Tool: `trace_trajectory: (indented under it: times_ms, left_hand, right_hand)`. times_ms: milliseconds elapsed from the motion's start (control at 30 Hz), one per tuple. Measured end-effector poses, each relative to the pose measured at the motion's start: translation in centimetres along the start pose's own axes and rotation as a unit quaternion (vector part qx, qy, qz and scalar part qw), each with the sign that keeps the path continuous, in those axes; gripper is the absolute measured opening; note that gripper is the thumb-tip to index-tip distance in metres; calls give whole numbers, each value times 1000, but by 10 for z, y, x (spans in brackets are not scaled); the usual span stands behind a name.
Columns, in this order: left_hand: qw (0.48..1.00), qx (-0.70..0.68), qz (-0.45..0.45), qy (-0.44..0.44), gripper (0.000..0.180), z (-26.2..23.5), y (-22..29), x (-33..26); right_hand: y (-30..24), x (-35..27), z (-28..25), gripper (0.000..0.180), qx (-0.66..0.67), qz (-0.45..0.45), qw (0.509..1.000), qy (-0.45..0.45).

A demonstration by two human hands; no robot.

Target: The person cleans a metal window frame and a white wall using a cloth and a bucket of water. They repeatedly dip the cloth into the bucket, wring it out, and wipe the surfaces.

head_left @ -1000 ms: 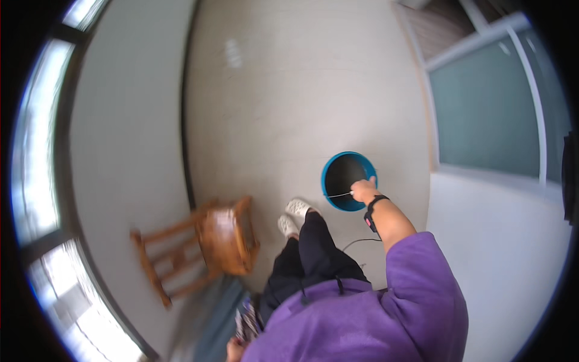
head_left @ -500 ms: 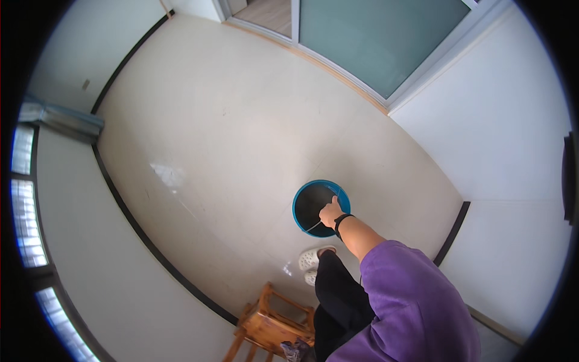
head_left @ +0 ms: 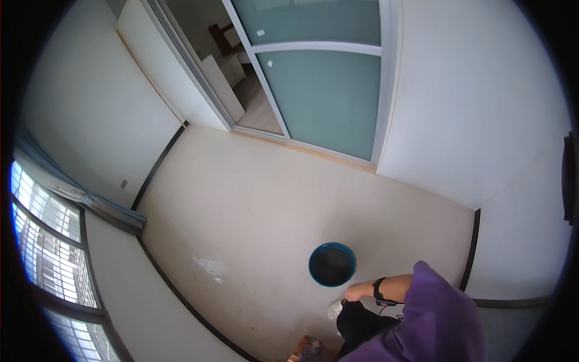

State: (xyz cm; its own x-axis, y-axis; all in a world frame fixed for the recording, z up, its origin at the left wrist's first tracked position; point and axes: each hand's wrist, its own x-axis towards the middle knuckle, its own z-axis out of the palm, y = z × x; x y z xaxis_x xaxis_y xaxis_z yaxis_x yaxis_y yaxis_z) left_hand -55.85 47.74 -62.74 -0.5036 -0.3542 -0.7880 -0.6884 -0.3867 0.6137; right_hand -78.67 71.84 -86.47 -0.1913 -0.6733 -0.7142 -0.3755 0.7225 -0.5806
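A teal round bucket (head_left: 312, 273), dark inside, stands upright on the pale floor, in front of my feet. My right hand (head_left: 354, 292) is beside my knee, just to the near right of the bucket and apart from its rim. The fingers are tucked out of sight, so their pose is unclear. A black band (head_left: 381, 294) circles the forearm below a purple sleeve (head_left: 443, 317). My left hand is out of the picture.
A pale clog (head_left: 335, 310) shows by my leg, and part of a wooden stool (head_left: 300, 349) at the lower edge. Ahead stands a sliding door (head_left: 325, 102) with frosted green panels, partly open. A tied curtain (head_left: 114, 211) and barred windows (head_left: 57, 259) line the left.
My right hand has let go of the bucket's handle and drawn back toward my leg. The view has tilted up, showing more of the door; the bucket stays on the floor.
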Motion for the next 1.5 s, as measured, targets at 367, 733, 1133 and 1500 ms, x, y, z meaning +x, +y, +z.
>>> trace_trajectory:
  times_ms: [367,733,1133,1500]
  left_hand:
    - [940,-19,254,-229,36,70,128,-158]
    - [635,624,396,-223,28,177,147,-130]
    - [597,381,362,-607,61,470,108,-234]
    - [363,555,190,-724,63,661,58,-321]
  right_hand:
    - [-202,-255,-53,64,314,-410,832,201]
    - [-173,-452,-47,31,438,-109,724,522]
    - [-61,-618,-8,34,361,7,488,795]
    - [-13,-736,95,33,211,288,308,882]
